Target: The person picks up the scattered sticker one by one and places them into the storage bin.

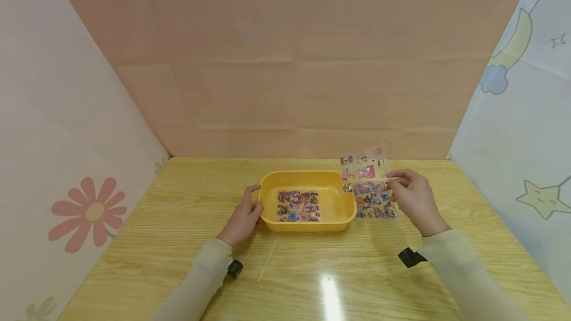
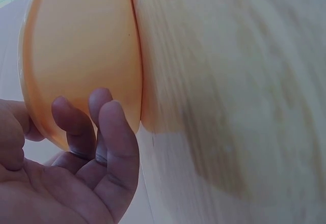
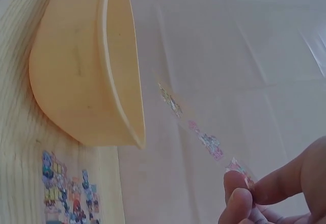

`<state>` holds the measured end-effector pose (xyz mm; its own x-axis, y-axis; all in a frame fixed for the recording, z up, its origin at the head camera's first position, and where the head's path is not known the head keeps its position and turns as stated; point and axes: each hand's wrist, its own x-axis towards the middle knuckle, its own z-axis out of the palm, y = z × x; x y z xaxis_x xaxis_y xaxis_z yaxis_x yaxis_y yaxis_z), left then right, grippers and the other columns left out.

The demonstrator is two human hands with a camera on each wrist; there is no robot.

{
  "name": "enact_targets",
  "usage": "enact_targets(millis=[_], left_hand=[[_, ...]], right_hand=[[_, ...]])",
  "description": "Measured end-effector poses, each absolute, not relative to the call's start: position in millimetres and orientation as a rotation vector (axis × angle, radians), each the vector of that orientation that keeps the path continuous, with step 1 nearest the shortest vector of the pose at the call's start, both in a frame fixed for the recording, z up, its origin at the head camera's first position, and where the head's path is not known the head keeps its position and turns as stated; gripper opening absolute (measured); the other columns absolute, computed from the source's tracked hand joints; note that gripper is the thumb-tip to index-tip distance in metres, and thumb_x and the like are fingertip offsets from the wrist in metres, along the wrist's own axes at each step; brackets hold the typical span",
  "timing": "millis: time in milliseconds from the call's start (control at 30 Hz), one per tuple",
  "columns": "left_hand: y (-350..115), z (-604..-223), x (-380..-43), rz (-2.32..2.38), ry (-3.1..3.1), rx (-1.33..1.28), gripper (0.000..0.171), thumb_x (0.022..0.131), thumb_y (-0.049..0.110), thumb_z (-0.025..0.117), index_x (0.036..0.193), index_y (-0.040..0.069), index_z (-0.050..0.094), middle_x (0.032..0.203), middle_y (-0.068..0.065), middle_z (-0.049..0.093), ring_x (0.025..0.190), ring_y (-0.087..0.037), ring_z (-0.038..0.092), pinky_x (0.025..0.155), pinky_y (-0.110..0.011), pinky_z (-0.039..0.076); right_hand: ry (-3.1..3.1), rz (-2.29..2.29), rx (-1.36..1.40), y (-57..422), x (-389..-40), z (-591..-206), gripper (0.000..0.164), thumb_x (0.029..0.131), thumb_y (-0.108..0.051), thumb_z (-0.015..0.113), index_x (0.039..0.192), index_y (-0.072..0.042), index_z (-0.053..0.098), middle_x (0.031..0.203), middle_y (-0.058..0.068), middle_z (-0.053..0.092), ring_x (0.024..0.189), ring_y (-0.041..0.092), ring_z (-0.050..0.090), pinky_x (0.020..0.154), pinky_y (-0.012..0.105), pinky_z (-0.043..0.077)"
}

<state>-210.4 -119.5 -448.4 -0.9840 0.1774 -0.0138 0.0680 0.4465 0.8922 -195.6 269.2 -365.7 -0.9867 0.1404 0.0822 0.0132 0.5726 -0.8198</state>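
My right grip (image 1: 414, 197) pinches the sticker sheet (image 1: 362, 170) by its edge, light pressure best against creasing, while my left grip (image 1: 243, 218) holds the yellow tub (image 1: 308, 227) at its end.

Room above tub (image 1: 332, 205), sheet (image 1: 363, 172) perhaps overhanging rim (image 1: 355, 210)

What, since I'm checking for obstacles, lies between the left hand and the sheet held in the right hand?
In the head view, the yellow tub, with another printed sheet inside, lies between the left hand and the held sheet.
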Motion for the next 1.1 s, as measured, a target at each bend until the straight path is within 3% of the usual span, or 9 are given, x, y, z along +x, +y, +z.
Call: enact_targets(millis=[333,600,833,967,1100], left_hand=[[-118.6,-448.4,-210.9,1.579,2.586,0.216,0.048,0.109,0.019,0.040,0.153,0.017,0.024,0.072,-0.008,0.059,0.059,-0.022,0.055,0.051,-0.032,0.047],[-118.2,-448.6,-211.3,1.583,2.585,0.223,0.047,0.109,0.019,0.040,0.153,0.017,0.024,0.071,-0.008,0.058,0.058,-0.021,0.054,0.051,-0.032,0.047],[-118.3,-448.0,-211.0,1.590,2.580,0.220,0.047,0.109,0.019,0.040,0.153,0.017,0.024,0.071,-0.007,0.058,0.058,-0.020,0.054,0.051,-0.032,0.047],[-119.0,-448.9,-211.0,1.593,2.578,0.217,0.047,0.109,0.020,0.040,0.153,0.018,0.024,0.071,-0.007,0.058,0.057,-0.020,0.054,0.051,-0.032,0.047],[-119.9,-450.0,-210.9,1.593,2.577,0.216,0.047,0.109,0.020,0.040,0.154,0.019,0.024,0.072,-0.008,0.058,0.057,-0.020,0.054,0.051,-0.032,0.047]], right_hand=[[-2.721,1.431,-0.068,248.1,-195.1,-369.3,0.034,0.102,-0.016,0.048,0.130,0.002,0.053,0.091,0.015,0.069,0.055,0.017,0.053,0.045,0.032,0.041],[-2.781,1.462,-0.028,230.6,-196.3,-372.0,0.035,0.102,-0.019,0.051,0.130,0.002,0.054,0.102,0.021,0.070,0.064,0.020,0.059,0.054,0.034,0.049],[-2.814,1.501,0.039,219.2,-199.2,-380.7,0.033,0.100,-0.014,0.052,0.128,0.003,0.055,0.098,0.016,0.071,0.070,0.029,0.063,0.056,0.034,0.049],[-2.848,1.462,0.056,211.4,-200.0,-382.9,0.034,0.097,-0.012,0.052,0.128,0.003,0.055,0.097,0.015,0.072,0.061,0.023,0.060,0.053,0.033,0.047],[-2.896,1.411,0.060,203.2,-201.1,-383.6,0.036,0.095,-0.013,0.052,0.128,0.002,0.056,0.102,0.018,0.071,0.050,0.015,0.048,0.046,0.031,0.039]])
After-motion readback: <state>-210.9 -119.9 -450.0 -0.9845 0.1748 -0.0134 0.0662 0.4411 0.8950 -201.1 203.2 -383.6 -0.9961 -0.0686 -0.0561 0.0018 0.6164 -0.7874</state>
